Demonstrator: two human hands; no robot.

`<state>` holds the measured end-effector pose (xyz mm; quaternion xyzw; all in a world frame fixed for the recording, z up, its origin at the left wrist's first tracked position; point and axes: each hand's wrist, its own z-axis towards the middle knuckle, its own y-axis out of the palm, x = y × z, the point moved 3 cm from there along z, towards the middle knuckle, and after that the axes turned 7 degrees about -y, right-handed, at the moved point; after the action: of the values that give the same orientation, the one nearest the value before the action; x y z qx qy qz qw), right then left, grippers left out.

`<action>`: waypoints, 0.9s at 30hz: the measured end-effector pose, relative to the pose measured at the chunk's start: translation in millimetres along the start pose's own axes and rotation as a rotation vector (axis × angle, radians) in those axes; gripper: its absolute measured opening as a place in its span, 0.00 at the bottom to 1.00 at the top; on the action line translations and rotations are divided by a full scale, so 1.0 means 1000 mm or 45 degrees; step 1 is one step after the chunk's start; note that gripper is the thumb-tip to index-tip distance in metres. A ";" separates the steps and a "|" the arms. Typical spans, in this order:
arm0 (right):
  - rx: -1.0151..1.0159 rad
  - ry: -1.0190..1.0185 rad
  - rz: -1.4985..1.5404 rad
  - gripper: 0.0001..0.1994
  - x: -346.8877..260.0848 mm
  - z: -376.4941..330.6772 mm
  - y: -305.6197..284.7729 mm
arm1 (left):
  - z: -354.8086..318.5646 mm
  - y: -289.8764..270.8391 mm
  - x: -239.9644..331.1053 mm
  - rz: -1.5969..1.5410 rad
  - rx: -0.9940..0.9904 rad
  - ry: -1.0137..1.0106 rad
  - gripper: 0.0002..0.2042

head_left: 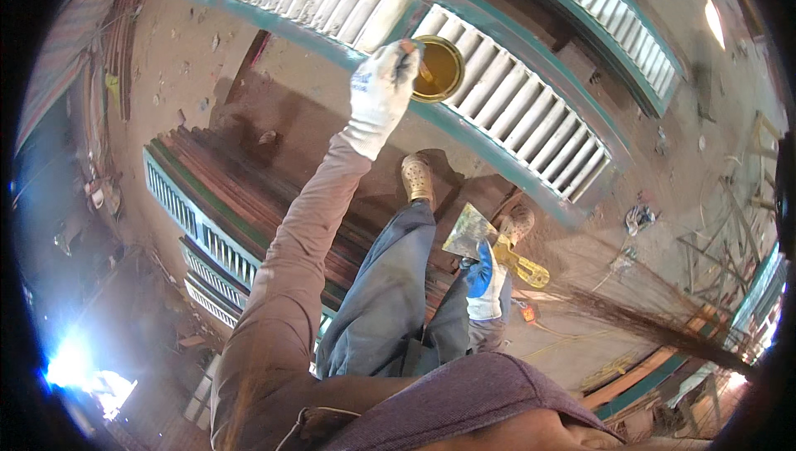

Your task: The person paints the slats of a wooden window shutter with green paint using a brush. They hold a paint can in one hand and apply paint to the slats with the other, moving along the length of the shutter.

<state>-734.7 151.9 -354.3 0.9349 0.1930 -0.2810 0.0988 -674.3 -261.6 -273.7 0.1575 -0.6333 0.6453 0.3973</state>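
Observation:
My left hand (383, 90), in a white work glove, reaches far forward with its fingers closed at the near-left rim of a round metal can (448, 59). Yellowish-brown stuff coats the can's inside; a brownish shape in it is unclear. Beneath the can lies a louvred shutter panel (514, 107) with a teal frame and whitish slats. Closer to my body, beside my right leg, my right hand (487, 287) wears a blue-and-white glove. It is closed on a putty knife (521, 264) with a yellow handle and a broad, smeared blade. The grip is partly hidden.
Another teal-framed louvred panel (618, 20) lies beyond the first. Stacked boards and panels (207, 240) stand left of my legs. A bright bluish-white glare (73, 364) shows at lower left. Scattered wood scraps (721, 244) lie on the floor at right.

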 end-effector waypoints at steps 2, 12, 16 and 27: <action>0.017 -0.157 -0.036 0.09 0.001 -0.003 0.000 | -0.006 -0.001 0.000 -0.008 0.072 0.033 0.07; -0.124 -0.507 0.024 0.16 -0.020 0.020 0.035 | -0.019 0.030 -0.015 0.042 -0.158 -0.379 0.07; -0.238 -0.974 -0.533 0.15 -0.084 0.024 0.093 | -0.026 0.006 -0.034 -0.530 0.037 -0.550 0.07; -0.013 -0.952 -0.425 0.15 -0.115 0.062 0.217 | -0.045 -0.052 0.013 -0.366 0.182 -0.169 0.06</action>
<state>-762.9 -97.8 -323.9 0.7236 0.2943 -0.6128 0.1197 -631.7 -221.4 -235.3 0.3164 -0.5815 0.6135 0.4306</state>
